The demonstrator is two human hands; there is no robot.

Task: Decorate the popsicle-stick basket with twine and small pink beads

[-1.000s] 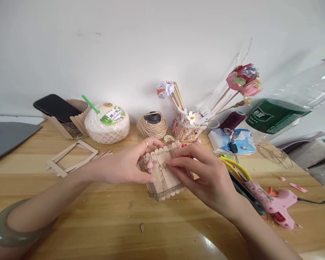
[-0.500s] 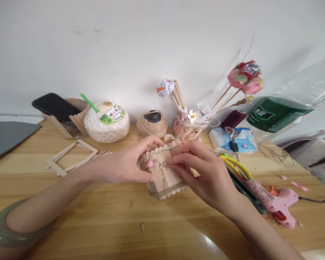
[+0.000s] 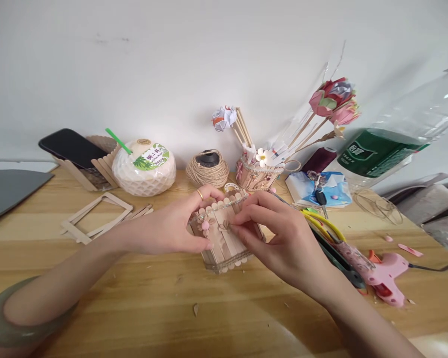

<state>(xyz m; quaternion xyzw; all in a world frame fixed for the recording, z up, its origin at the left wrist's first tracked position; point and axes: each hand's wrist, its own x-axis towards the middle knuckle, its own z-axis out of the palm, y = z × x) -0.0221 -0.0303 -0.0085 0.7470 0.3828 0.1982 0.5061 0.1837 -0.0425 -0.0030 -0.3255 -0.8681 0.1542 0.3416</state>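
Wooden stick box (image 3: 224, 238), between both hands

A plain white wall (image 3: 179, 64) rises behind the light wooden worktop (image 3: 142, 303) — soft, even light falls across both. A grey panel (image 3: 7, 186) lies at the worktop's left edge.

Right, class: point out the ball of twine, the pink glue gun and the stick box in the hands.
ball of twine (image 3: 207, 169), head view, on its wound side.
pink glue gun (image 3: 390, 276), head view, on its body.
stick box (image 3: 224, 243), head view, on its front wall of sticks.
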